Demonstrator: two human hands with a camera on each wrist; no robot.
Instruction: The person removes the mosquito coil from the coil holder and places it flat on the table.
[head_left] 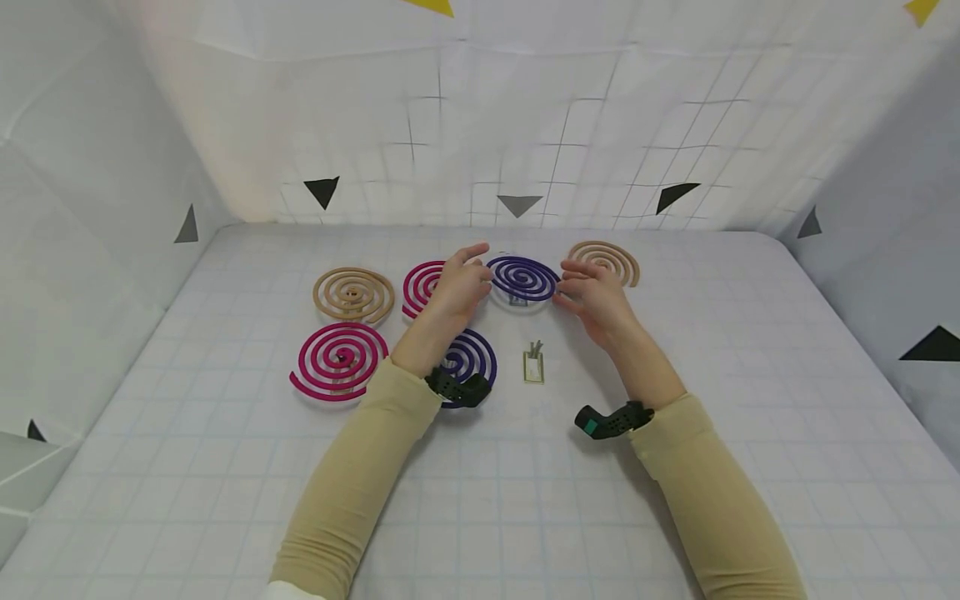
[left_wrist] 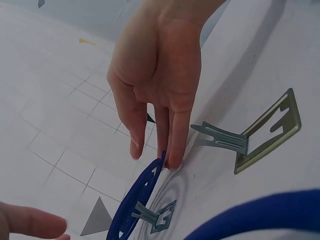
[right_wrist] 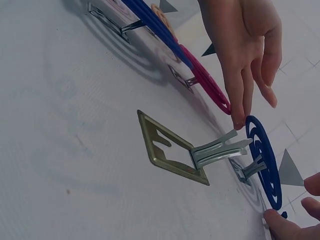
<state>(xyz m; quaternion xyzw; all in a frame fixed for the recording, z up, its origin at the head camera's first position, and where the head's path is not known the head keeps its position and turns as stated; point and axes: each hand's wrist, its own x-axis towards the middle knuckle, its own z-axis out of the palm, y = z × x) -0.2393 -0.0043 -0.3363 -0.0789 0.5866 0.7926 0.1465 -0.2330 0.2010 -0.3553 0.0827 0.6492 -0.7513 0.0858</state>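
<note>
A dark blue mosquito coil [head_left: 522, 279] sits raised on a small metal stand [left_wrist: 145, 215] at the back middle of the table. My left hand [head_left: 462, 290] is at its left side, fingers loosely extended. Across from it, my right hand [head_left: 596, 304] has its fingertips at the coil's right edge, fingers fairly straight. The right wrist view shows the coil [right_wrist: 274, 165] between fingertips of both hands, neither wrapped round it. Nearer to me lies a bare metal stand [head_left: 535, 353] with its prongs bent up. Partly hidden under my left wrist is a second blue coil [head_left: 480, 358].
Left of my hands are a tan coil [head_left: 352, 292], a front magenta coil [head_left: 341, 358] and a back magenta coil [head_left: 416, 287], partly covered by my left hand. Another tan coil [head_left: 630, 268] is behind my right hand. A white wall [head_left: 517, 125] closes off the back.
</note>
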